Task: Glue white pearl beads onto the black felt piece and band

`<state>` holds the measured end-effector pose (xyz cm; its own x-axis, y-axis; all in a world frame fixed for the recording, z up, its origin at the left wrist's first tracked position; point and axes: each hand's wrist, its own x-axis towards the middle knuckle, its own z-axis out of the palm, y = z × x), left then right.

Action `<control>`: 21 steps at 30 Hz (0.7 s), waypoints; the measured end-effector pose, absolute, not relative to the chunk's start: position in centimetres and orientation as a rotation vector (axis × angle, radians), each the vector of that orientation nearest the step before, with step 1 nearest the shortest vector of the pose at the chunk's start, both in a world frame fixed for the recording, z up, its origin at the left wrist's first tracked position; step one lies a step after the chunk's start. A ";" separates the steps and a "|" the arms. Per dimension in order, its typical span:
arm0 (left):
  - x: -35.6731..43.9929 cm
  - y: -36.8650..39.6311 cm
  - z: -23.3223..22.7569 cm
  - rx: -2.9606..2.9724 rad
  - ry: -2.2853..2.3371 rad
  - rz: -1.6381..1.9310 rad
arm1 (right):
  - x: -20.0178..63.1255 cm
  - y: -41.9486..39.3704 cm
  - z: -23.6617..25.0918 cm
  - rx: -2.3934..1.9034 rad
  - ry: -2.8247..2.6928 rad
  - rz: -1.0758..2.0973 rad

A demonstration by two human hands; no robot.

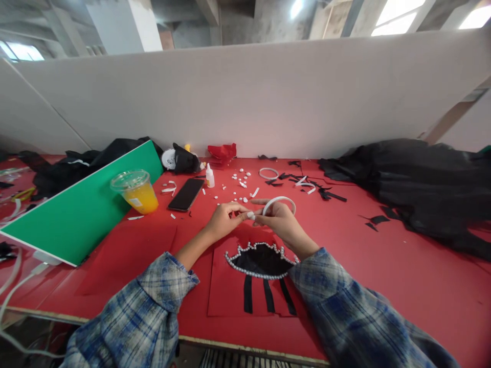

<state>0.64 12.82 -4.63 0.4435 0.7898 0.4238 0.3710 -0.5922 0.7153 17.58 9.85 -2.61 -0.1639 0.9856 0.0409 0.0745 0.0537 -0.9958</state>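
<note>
While both hands meet above the middle of the red surface (383, 286), the left hand (222, 221) pinches the free end of a white strip (279, 200) between thumb and forefinger, its fingers closed on it. The right hand (282, 221) grips the same strip just beside it, fingers curled around the band, which loops up and back over the knuckles. Directly below the hands lies a red sheet (230, 291) bearing a black crown shape (263, 259) edged with small pearls. Beyond the hands, scattered white beads (240, 186) lie near a small glue bottle (209, 176) and a dark phone (186, 194). A cup of orange drink (136, 191) stands to the left against a green board (76, 214). Black fabric (414, 189) is heaped at the far right.
</note>
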 end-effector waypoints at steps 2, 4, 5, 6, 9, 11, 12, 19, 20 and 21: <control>0.7 12.8 -4.6 2.221 0.986 1.022 | 17.5 9.9 -2.7 -1.209 -1.463 1.194; 0.8 12.8 -4.6 2.322 0.994 1.005 | 17.4 9.9 -2.8 -1.246 -1.505 1.129; 0.8 12.8 -4.7 2.369 0.998 0.999 | 17.4 9.9 -2.8 -1.253 -1.519 1.100; 0.8 12.8 -4.7 2.401 1.001 0.997 | 17.4 9.9 -2.9 -1.254 -1.531 1.081; 0.9 12.7 -4.8 2.410 0.996 0.996 | 17.3 10.0 -3.1 -1.260 -1.533 1.097; 1.0 12.7 -4.8 2.403 0.993 0.994 | 17.4 10.0 -3.0 -1.281 -1.513 1.130; 1.0 12.6 -4.8 2.403 0.995 0.993 | 17.4 10.0 -2.9 -1.297 -1.507 1.137; 0.8 12.7 -4.3 2.209 0.958 0.941 | 18.3 9.8 -2.0 -1.255 -1.592 1.200; 0.8 12.7 -4.3 2.171 0.953 0.923 | 18.4 9.7 -2.0 -1.231 -1.606 1.217; 0.7 12.8 -4.2 2.135 0.949 0.908 | 18.5 9.7 -2.0 -1.210 -1.613 1.227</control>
